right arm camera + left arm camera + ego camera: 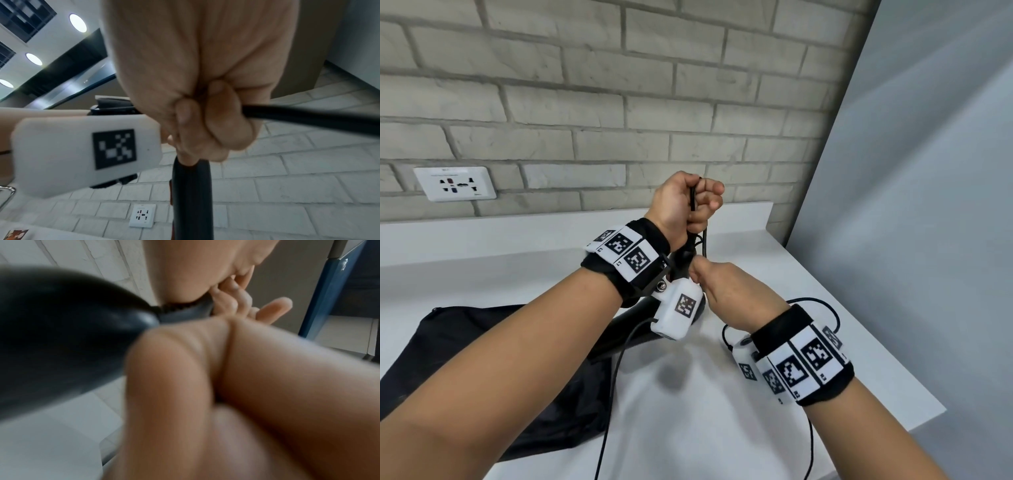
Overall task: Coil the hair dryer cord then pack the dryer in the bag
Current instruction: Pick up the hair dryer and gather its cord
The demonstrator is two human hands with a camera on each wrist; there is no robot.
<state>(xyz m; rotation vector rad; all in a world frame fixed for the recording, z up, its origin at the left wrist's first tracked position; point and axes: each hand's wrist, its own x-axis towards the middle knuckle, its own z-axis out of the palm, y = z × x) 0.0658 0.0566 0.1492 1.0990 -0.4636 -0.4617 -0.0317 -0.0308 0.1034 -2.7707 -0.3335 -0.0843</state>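
Observation:
My left hand (688,202) is raised above the white counter (722,428) in a fist that grips the black cord (704,240). Just below it, my right hand (726,284) pinches the same cord close to the dryer's handle. The black hair dryer (630,322) is mostly hidden under my left wrist. In the right wrist view my fingers (207,123) curl round the cord (308,120), with the dryer handle (191,194) below them. In the blurred left wrist view the dryer body (61,331) fills the left side. The black bag (500,377) lies flat at the left.
A brick wall with a white socket plate (457,183) backs the counter. A grey panel (911,205) closes off the right side, and the counter's right edge (914,387) is near my right wrist. Thin black cables (832,313) trail by both wrists.

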